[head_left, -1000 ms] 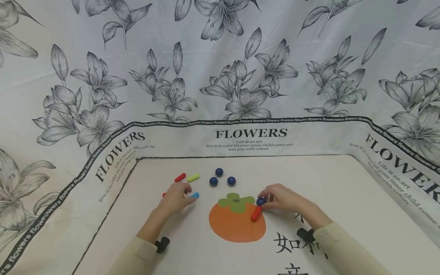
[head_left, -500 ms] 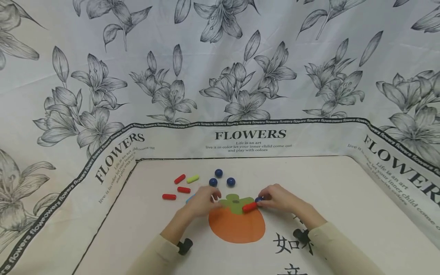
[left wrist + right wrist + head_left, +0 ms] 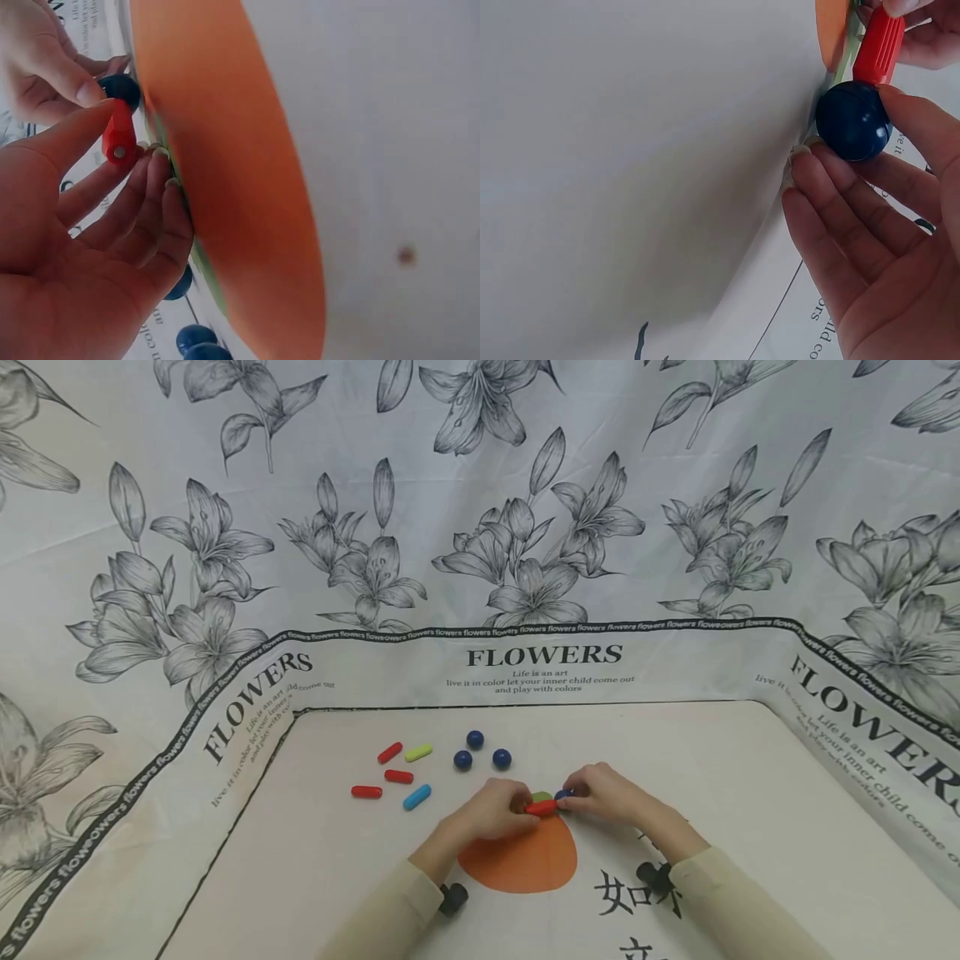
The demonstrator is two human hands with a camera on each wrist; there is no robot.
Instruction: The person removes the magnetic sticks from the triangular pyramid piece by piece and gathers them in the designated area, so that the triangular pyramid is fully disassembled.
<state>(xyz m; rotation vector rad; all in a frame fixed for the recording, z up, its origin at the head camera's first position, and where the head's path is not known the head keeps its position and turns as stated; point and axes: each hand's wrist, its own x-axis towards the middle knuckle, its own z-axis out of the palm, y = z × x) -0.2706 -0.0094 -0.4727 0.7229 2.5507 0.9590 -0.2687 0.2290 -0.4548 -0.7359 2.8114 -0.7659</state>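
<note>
Over the top of the printed orange persimmon [image 3: 517, 860], both hands meet at one short red rod [image 3: 541, 808]. My left hand [image 3: 495, 810] pinches this rod between thumb and fingers; in the left wrist view the rod's near end shows a small metallic dot [image 3: 118, 151]. A glossy dark blue ball [image 3: 853, 120] is pinched by my right hand [image 3: 603, 795], thumb on one side and fingers on the other. The ridged red rod points away from the ball, its end against it in the right wrist view. Much of the green leaf print [image 3: 542, 797] is hidden behind the left hand.
Several rods lie at the left: red ones [image 3: 399, 776], a yellow-green one [image 3: 419, 752] and a light blue one [image 3: 417, 797]. Three blue balls [image 3: 475, 740] sit behind the persimmon print. A flowered cloth [image 3: 540, 568] rises at the back.
My left hand has moved right from beside the light blue rod to the red rod and now pinches it. The rod has swung from slanting down to nearly level, while the right hand stays around the ball.
</note>
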